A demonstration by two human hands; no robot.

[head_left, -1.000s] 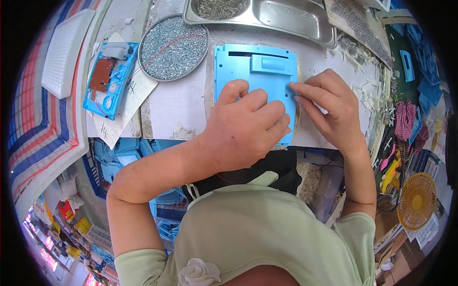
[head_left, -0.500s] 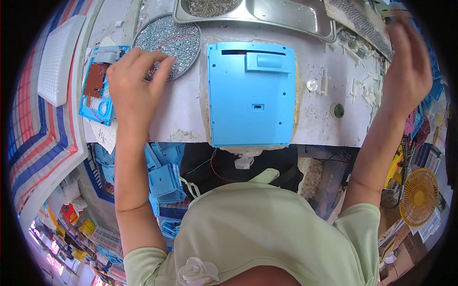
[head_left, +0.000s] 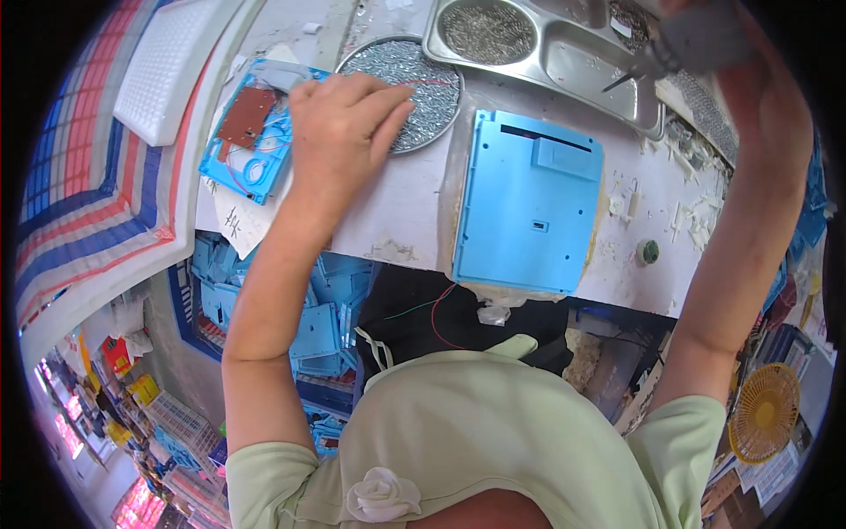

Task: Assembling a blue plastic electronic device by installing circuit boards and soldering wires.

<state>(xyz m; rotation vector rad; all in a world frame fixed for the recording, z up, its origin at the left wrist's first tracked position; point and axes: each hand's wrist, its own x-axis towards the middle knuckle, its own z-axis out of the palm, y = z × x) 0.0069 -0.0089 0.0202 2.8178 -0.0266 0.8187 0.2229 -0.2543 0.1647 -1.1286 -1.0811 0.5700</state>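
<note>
A blue plastic case (head_left: 524, 212) lies flat on a padded spot in front of me, a raised block near its top and small holes along its edges. Over the near left part of a round metal dish of screws (head_left: 423, 110) is my left hand (head_left: 339, 128), its fingers bent and drawn together; whatever they pinch is hidden. High on the right, my right hand (head_left: 771, 106) grips a grey electric screwdriver (head_left: 696, 40), blurred, its thin bit pointing left above the steel tray. Beside my left hand rests an opened blue case half (head_left: 256, 141) with a brown circuit board and wires.
A compartmented steel tray (head_left: 586, 75) holds small metal parts at the back. White plastic bits (head_left: 696, 220) and a small green roll (head_left: 648, 252) lie on the right. Blue case parts (head_left: 317, 331) fill a crate below the table edge. A white perforated tray (head_left: 167, 75) stands far left.
My view has shifted, so the table things appear farther right. My right hand, blurred with nothing visible in it before, now holds the electric screwdriver. My left hand has moved onto the screw dish.
</note>
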